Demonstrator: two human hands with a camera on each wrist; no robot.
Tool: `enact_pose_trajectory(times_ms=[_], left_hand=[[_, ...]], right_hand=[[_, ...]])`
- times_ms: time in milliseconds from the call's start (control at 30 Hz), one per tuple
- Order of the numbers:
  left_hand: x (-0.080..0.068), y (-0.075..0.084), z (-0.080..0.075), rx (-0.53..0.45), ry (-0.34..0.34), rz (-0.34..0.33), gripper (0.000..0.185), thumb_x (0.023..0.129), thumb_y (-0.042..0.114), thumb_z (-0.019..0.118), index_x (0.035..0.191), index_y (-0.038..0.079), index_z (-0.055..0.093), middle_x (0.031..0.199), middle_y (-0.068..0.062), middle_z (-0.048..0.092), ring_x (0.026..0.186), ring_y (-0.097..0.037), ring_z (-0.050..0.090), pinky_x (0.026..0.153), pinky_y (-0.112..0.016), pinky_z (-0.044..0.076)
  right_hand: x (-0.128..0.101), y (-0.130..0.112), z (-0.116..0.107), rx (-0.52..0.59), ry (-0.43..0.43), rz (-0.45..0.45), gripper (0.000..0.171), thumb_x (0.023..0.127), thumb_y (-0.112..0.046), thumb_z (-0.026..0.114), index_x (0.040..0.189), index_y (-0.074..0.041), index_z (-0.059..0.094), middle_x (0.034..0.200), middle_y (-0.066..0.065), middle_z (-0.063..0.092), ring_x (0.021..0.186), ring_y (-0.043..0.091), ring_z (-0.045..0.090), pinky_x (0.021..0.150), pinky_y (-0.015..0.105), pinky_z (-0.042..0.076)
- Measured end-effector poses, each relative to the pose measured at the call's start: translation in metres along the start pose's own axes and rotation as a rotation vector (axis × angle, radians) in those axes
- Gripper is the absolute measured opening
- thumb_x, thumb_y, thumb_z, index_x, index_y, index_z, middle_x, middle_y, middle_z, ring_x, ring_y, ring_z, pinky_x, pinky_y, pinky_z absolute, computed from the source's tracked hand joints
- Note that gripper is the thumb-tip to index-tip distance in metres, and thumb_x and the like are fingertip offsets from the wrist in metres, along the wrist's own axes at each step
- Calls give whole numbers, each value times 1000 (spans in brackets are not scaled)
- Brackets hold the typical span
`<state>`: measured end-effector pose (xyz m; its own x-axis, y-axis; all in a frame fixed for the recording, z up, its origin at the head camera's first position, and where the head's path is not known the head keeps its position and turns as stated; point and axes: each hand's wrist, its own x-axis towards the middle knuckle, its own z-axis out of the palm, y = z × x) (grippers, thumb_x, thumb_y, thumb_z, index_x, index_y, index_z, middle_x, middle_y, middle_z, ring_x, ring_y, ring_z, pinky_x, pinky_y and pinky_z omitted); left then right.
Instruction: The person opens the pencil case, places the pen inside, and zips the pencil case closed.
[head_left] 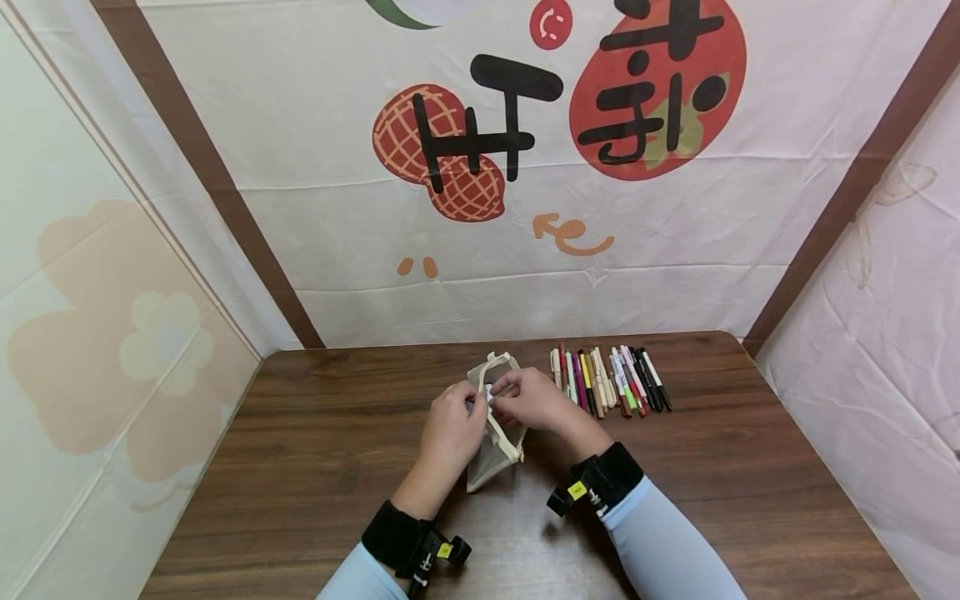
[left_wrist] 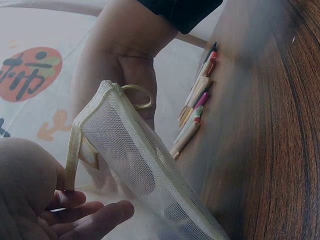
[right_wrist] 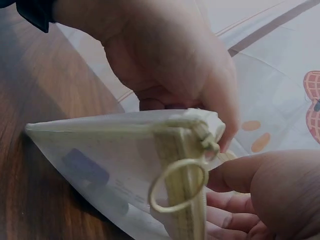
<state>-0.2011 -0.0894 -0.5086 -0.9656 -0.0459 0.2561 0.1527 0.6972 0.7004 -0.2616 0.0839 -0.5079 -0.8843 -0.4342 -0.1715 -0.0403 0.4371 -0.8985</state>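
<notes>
A pale mesh zipper pouch [head_left: 491, 462] with cream edging stands tilted on the table between both hands. My left hand [head_left: 450, 425] pinches its rim on the left side; the left wrist view shows the cream edging strip [left_wrist: 73, 162] between thumb and fingers. My right hand [head_left: 536, 400] has bent fingers over the pouch's mouth, beside a small white thing [head_left: 489, 392]; I cannot tell whether they grip anything. Through the mesh in the right wrist view, a bluish-purple object [right_wrist: 87, 167] shows inside. A cream ring [right_wrist: 179, 185] hangs at the zipper's end.
A row of pens and markers [head_left: 611, 379] in many colours lies at the back right, just beyond my right hand. The brown wooden table [head_left: 300, 500] meets a printed cloth backdrop [head_left: 337, 250] at its far edge. Cloth panels stand on both sides.
</notes>
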Motion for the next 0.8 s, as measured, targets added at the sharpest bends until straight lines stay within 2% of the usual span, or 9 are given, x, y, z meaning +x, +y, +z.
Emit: enact_pose_trajectory(times_ms=[133, 367, 500, 567, 800], left_hand=[[1, 1, 0, 1, 19, -1, 17, 100, 22, 61, 87, 12, 68, 89, -4, 65, 71, -16, 57, 61, -29, 47], [-1, 2, 0, -20, 31, -10, 17, 100, 21, 61, 88, 11, 69, 90, -4, 68, 71, -16, 59, 62, -29, 49], [-1, 2, -1, -27, 32, -12, 18, 101, 21, 60, 88, 11, 69, 92, -5, 69, 72, -16, 59, 63, -30, 50], [-1, 2, -1, -28, 33, -13, 19, 101, 21, 60, 88, 11, 69, 92, -4, 69, 73, -16, 60, 63, -30, 51], [-1, 3, -1, -20, 41, -8, 19, 100, 22, 61, 87, 12, 69, 90, -4, 69, 75, -18, 61, 66, -32, 52]], right_hand=[[-3, -2, -7, 2, 9, -7, 26, 100, -14, 65, 121, -2, 71, 94, 12, 80, 78, 23, 79, 70, 36, 64], [-10, 1, -35, -23, 152, -35, 21, 99, -17, 68, 117, -7, 74, 98, 13, 79, 86, 34, 78, 70, 44, 63], [-15, 6, -57, -125, 229, -44, 26, 101, -26, 69, 120, -10, 75, 103, 10, 78, 97, 36, 76, 75, 40, 60], [-19, 8, -69, -167, 253, -36, 28, 102, -30, 69, 123, -12, 75, 106, 8, 77, 101, 35, 74, 81, 40, 59], [-34, 19, -108, -238, 342, 62, 34, 105, -37, 63, 131, -17, 71, 123, 10, 71, 104, 28, 66, 85, 42, 54]])
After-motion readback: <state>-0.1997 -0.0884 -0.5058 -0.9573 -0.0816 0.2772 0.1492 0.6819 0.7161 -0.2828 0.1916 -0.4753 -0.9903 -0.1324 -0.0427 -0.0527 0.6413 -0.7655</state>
